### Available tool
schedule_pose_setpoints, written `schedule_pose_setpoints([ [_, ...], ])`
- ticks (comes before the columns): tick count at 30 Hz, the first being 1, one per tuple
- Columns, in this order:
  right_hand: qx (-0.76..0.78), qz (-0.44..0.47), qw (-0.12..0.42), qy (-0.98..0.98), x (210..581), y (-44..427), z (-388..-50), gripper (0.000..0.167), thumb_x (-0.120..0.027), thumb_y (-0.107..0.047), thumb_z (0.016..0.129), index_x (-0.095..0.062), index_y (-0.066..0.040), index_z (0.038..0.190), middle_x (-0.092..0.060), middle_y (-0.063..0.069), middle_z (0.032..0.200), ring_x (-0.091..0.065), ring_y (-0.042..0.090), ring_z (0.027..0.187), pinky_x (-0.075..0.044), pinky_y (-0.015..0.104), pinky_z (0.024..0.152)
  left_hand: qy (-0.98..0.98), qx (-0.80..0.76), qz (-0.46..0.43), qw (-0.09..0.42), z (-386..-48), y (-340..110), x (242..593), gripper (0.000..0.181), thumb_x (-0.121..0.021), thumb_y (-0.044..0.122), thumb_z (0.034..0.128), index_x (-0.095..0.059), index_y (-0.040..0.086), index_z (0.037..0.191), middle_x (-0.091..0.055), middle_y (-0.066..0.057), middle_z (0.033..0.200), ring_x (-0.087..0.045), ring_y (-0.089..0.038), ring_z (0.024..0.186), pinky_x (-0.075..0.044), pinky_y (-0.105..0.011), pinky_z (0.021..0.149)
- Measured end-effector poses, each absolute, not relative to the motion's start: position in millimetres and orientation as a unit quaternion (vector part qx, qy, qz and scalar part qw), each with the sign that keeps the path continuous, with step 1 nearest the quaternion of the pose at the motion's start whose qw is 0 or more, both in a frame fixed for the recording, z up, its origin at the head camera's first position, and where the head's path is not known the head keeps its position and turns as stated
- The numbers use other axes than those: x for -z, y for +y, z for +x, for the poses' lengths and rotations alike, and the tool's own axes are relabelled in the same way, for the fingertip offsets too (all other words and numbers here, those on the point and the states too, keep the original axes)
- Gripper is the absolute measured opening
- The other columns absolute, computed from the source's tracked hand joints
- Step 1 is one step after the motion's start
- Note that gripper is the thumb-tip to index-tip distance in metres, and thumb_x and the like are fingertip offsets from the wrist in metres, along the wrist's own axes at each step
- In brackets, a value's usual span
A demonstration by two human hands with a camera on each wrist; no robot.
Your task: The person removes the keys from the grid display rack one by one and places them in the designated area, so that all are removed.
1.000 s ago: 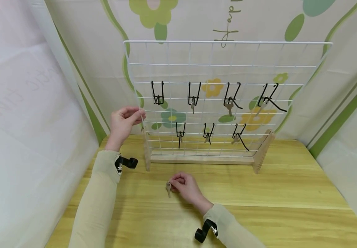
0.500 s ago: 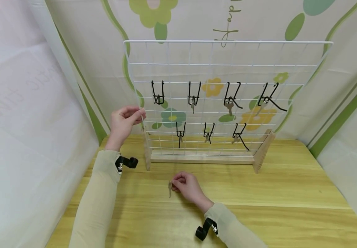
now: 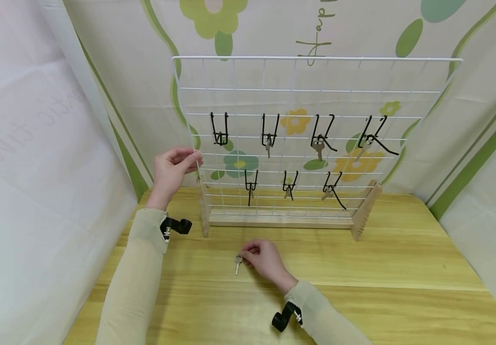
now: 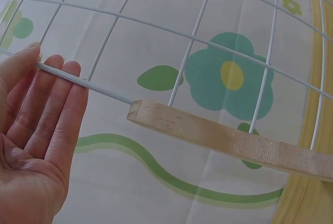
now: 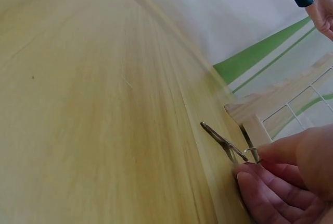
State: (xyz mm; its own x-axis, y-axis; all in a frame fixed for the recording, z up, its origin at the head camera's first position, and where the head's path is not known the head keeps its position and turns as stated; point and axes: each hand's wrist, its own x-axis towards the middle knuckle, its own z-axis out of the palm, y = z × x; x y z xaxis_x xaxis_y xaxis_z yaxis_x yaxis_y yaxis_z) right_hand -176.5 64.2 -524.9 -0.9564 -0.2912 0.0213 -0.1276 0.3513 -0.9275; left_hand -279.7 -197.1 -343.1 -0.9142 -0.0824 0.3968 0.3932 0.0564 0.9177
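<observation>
The left hand (image 3: 174, 173) pinches the left edge wire of a white wire grid rack (image 3: 317, 58); in the left wrist view the thumb and fingers (image 4: 61, 94) lie on either side of that wire. Low in front of the rack, the right hand (image 3: 267, 261) pinches a small ring (image 5: 253, 156) with a key (image 3: 237, 265) hanging from it, just above the tabletop. Black hooks hang on the grid in two rows. Keys such as this one (image 3: 319, 146) hang from several of them; whether the upper left hook (image 3: 220, 138) holds one is hard to tell.
The rack stands on wooden feet (image 3: 366, 211) joined by a wooden bar (image 3: 280, 222) on the wood-grain table (image 3: 381, 311). Behind it hangs a flower-print cloth (image 3: 114, 28), with white cloth at both sides. A black wrist mount sits on each sleeve.
The right hand has shifted slightly to the right with the key, and the key has turned on its ring. The left hand stays on the rack's edge.
</observation>
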Motion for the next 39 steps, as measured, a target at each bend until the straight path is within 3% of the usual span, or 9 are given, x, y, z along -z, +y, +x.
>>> schedule_pose_setpoints([
  [7,0.562,-0.116,0.069,0.816,523.0,67.4,-178.0,0.008,-0.076,-0.007,0.092,-0.073,-0.002,0.097,-0.070,0.001,0.081,-0.068,0.019,0.068,-0.059,0.028,0.057,-0.705,0.678,-0.111,0.177,-281.1,-197.4,344.2,0.025,-0.080,0.022,0.0914,-0.075,0.000,0.102,-0.076,-0.011,0.094,-0.074,-0.020,0.083,-0.062,-0.031,0.077],
  [11,0.577,-0.110,0.061,0.807,509.5,74.1,-176.5,0.018,-0.077,-0.014,0.092,-0.073,-0.001,0.104,-0.072,0.001,0.088,-0.069,0.019,0.076,-0.061,0.029,0.066,-0.706,0.675,-0.115,0.180,-282.0,-197.9,345.4,0.024,-0.079,0.018,0.0928,-0.074,-0.002,0.104,-0.076,-0.011,0.094,-0.074,-0.019,0.082,-0.062,-0.030,0.077],
  [16,0.593,-0.114,0.029,0.796,467.8,84.3,-168.8,0.025,-0.079,-0.023,0.092,-0.075,-0.005,0.109,-0.074,0.002,0.098,-0.069,0.018,0.086,-0.060,0.030,0.079,-0.705,0.676,-0.116,0.180,-280.6,-197.5,345.0,0.024,-0.079,0.018,0.0928,-0.074,-0.003,0.105,-0.076,-0.011,0.094,-0.074,-0.019,0.082,-0.062,-0.030,0.077],
  [25,0.655,-0.135,-0.056,0.741,378.6,103.0,-151.0,0.028,-0.083,-0.019,0.088,-0.075,-0.005,0.111,-0.075,0.005,0.104,-0.071,0.023,0.092,-0.061,0.033,0.083,-0.700,0.680,-0.121,0.183,-279.3,-196.9,343.2,0.022,-0.079,0.016,0.0926,-0.074,-0.003,0.104,-0.077,-0.010,0.094,-0.075,-0.018,0.082,-0.062,-0.030,0.076],
  [33,0.658,-0.157,-0.156,0.720,331.7,117.8,-176.0,0.030,-0.084,-0.021,0.088,-0.075,-0.004,0.112,-0.075,0.006,0.106,-0.072,0.025,0.093,-0.061,0.032,0.082,-0.693,0.685,-0.127,0.184,-280.2,-197.0,344.1,0.023,-0.079,0.016,0.0920,-0.074,-0.003,0.104,-0.076,-0.011,0.093,-0.074,-0.019,0.082,-0.062,-0.030,0.076],
  [39,0.659,-0.146,-0.185,0.714,314.9,121.3,-199.1,0.032,-0.083,-0.028,0.090,-0.076,-0.008,0.114,-0.075,0.005,0.110,-0.071,0.023,0.097,-0.059,0.027,0.080,-0.688,0.690,-0.133,0.184,-280.7,-197.0,344.9,0.024,-0.079,0.017,0.0914,-0.074,-0.004,0.104,-0.076,-0.011,0.094,-0.075,-0.019,0.083,-0.062,-0.031,0.077],
])
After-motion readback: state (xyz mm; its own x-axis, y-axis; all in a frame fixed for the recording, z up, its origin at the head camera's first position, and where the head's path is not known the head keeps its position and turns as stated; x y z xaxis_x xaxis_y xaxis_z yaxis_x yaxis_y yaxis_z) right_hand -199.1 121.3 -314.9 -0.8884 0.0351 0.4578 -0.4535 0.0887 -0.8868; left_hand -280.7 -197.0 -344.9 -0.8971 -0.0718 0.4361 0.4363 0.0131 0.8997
